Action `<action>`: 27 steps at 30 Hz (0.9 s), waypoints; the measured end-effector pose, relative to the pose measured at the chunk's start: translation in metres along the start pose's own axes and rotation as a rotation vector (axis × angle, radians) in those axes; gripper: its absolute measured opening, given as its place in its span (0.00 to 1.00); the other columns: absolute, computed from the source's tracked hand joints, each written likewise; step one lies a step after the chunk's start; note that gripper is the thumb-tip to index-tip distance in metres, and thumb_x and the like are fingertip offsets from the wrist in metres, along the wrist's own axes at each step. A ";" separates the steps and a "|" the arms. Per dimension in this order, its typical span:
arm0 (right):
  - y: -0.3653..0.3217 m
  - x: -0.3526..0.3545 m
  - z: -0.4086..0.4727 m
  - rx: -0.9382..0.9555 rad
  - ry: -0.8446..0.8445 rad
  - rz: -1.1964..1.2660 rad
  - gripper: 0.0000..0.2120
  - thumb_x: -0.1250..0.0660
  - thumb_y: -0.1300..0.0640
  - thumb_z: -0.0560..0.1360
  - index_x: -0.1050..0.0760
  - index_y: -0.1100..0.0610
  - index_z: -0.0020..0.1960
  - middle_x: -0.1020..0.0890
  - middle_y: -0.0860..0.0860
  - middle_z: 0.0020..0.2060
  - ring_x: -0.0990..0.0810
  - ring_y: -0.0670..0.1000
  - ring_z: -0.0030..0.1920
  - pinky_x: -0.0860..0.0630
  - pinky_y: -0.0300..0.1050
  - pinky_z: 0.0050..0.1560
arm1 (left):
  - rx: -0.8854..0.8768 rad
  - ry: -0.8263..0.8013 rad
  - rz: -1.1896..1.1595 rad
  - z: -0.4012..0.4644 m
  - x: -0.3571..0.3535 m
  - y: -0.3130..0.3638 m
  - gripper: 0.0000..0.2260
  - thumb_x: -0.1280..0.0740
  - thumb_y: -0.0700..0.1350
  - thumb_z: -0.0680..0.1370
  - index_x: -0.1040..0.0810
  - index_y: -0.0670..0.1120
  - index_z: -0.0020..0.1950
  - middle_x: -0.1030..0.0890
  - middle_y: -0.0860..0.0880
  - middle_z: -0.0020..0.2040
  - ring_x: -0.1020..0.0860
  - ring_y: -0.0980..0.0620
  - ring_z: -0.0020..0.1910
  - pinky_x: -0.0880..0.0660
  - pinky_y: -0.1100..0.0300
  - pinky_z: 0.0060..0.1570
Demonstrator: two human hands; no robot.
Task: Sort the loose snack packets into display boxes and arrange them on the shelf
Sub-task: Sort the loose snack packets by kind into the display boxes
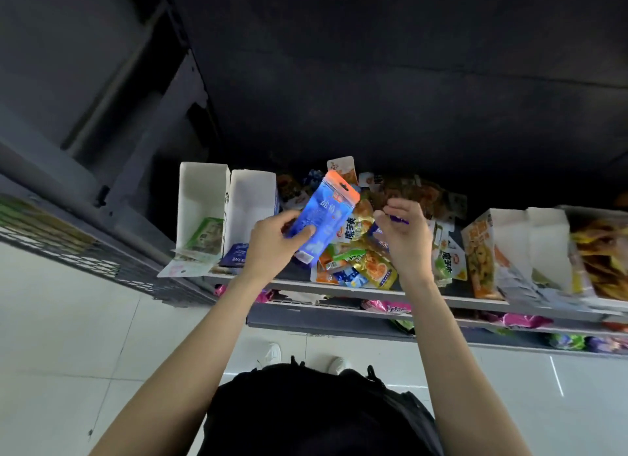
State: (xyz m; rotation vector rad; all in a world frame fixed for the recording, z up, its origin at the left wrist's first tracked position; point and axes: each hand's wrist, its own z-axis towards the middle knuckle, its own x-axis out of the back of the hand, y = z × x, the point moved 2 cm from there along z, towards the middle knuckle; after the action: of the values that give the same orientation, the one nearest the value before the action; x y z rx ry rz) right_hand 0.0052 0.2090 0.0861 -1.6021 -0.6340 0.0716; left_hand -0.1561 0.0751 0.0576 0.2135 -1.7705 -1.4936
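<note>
My left hand (272, 241) grips a blue snack packet (326, 214) with an orange top, held tilted above the shelf (475, 301). Just right of it, my right hand (404, 238) pinches a small purple packet (399, 219), mostly hidden by the fingers. Under and behind both hands lies a heap of loose packets (360, 262) in green, yellow and orange. Two white display boxes (251, 204) stand at the left of the shelf; the far-left one (200, 201) holds a green packet, the other a dark blue one at its front.
More display boxes (516, 248) with orange and yellow snacks stand at the right of the shelf. Lower shelves carry pink and green packets (387, 307). A dark rack (85, 252) sits to the left. White floor tiles and my shoes (272, 353) are below.
</note>
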 end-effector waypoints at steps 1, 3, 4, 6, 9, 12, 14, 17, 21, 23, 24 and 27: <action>0.001 -0.006 -0.006 -0.052 -0.070 0.037 0.13 0.30 0.52 0.74 0.28 0.53 0.56 0.19 0.47 0.50 0.18 0.44 0.44 0.19 0.43 0.46 | -0.134 0.124 0.177 -0.004 0.002 0.001 0.07 0.28 0.44 0.73 0.18 0.47 0.51 0.17 0.50 0.45 0.19 0.54 0.41 0.23 0.59 0.38; 0.000 -0.022 -0.019 -0.182 -0.233 0.221 0.10 0.31 0.49 0.74 0.27 0.51 0.52 0.17 0.49 0.48 0.16 0.48 0.45 0.19 0.44 0.47 | -0.464 0.295 0.473 -0.016 0.001 0.006 0.08 0.28 0.44 0.72 0.16 0.46 0.50 0.16 0.51 0.45 0.20 0.54 0.40 0.25 0.65 0.40; 0.000 -0.030 -0.022 -0.211 -0.247 0.288 0.09 0.31 0.48 0.74 0.25 0.51 0.50 0.16 0.50 0.45 0.16 0.51 0.45 0.19 0.45 0.47 | -0.595 0.319 0.545 -0.023 -0.001 0.009 0.08 0.29 0.44 0.73 0.16 0.47 0.50 0.17 0.51 0.45 0.20 0.54 0.41 0.25 0.65 0.41; 0.001 -0.041 -0.021 -0.172 -0.146 0.204 0.12 0.31 0.49 0.74 0.23 0.58 0.45 0.18 0.53 0.37 0.18 0.57 0.39 0.20 0.50 0.44 | -0.702 0.308 0.597 -0.035 -0.005 0.006 0.09 0.31 0.43 0.73 0.16 0.48 0.52 0.17 0.52 0.47 0.21 0.53 0.44 0.25 0.62 0.43; 0.003 -0.050 -0.016 -0.006 -0.051 -0.026 0.17 0.32 0.53 0.75 0.26 0.70 0.42 0.32 0.54 0.29 0.35 0.55 0.32 0.35 0.46 0.35 | -0.660 0.229 0.607 -0.044 -0.004 -0.006 0.11 0.31 0.49 0.73 0.17 0.49 0.54 0.19 0.52 0.51 0.23 0.51 0.51 0.29 0.58 0.53; -0.008 -0.058 -0.016 0.172 -0.119 -0.122 0.12 0.33 0.55 0.76 0.25 0.64 0.39 0.32 0.48 0.27 0.36 0.47 0.28 0.37 0.40 0.31 | -0.507 0.146 0.424 -0.045 0.014 -0.013 0.16 0.32 0.57 0.72 0.18 0.49 0.55 0.21 0.51 0.56 0.26 0.52 0.57 0.31 0.57 0.57; -0.019 -0.072 -0.017 0.306 -0.162 -0.199 0.08 0.33 0.56 0.76 0.25 0.57 0.40 0.30 0.44 0.26 0.33 0.43 0.27 0.38 0.34 0.29 | -0.317 0.202 0.203 -0.037 0.039 -0.015 0.14 0.31 0.53 0.73 0.20 0.47 0.56 0.22 0.51 0.56 0.24 0.54 0.55 0.26 0.58 0.54; -0.031 -0.101 -0.016 0.456 -0.194 -0.286 0.06 0.34 0.55 0.77 0.20 0.57 0.49 0.23 0.47 0.32 0.29 0.42 0.30 0.34 0.33 0.31 | -0.049 0.201 -0.011 -0.013 0.070 -0.021 0.18 0.30 0.44 0.74 0.27 0.48 0.63 0.23 0.53 0.58 0.23 0.56 0.50 0.24 0.61 0.48; -0.042 -0.138 -0.013 0.597 -0.273 -0.304 0.09 0.33 0.56 0.76 0.19 0.59 0.52 0.18 0.49 0.37 0.22 0.47 0.34 0.29 0.33 0.34 | 0.076 0.091 -0.028 0.008 0.097 -0.029 0.11 0.32 0.41 0.76 0.23 0.47 0.58 0.20 0.52 0.51 0.22 0.57 0.45 0.24 0.62 0.50; -0.044 -0.151 -0.011 0.652 -0.306 -0.332 0.08 0.34 0.56 0.76 0.20 0.59 0.52 0.16 0.52 0.40 0.19 0.51 0.38 0.27 0.38 0.36 | 0.083 0.120 -0.042 0.008 0.106 -0.039 0.04 0.32 0.40 0.76 0.21 0.46 0.50 0.19 0.52 0.44 0.20 0.55 0.42 0.22 0.60 0.48; -0.044 -0.156 -0.011 0.684 -0.317 -0.371 0.08 0.34 0.56 0.77 0.20 0.59 0.52 0.16 0.52 0.40 0.18 0.52 0.38 0.25 0.42 0.36 | 0.094 0.126 -0.065 0.006 0.108 -0.044 0.03 0.32 0.40 0.76 0.22 0.47 0.47 0.19 0.53 0.42 0.20 0.57 0.41 0.22 0.60 0.47; -0.034 -0.164 -0.008 0.722 -0.329 -0.521 0.07 0.35 0.57 0.77 0.21 0.57 0.53 0.16 0.53 0.39 0.18 0.54 0.38 0.23 0.45 0.36 | 0.154 0.116 -0.096 0.001 0.108 -0.066 0.01 0.32 0.40 0.76 0.23 0.45 0.46 0.19 0.53 0.41 0.20 0.61 0.40 0.22 0.59 0.46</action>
State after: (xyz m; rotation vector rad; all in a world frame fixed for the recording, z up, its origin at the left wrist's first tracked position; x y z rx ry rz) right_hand -0.1420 0.1303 0.0667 -0.7026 -1.1151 0.1589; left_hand -0.2519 -0.0065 0.0477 0.4602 -1.8040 -1.3819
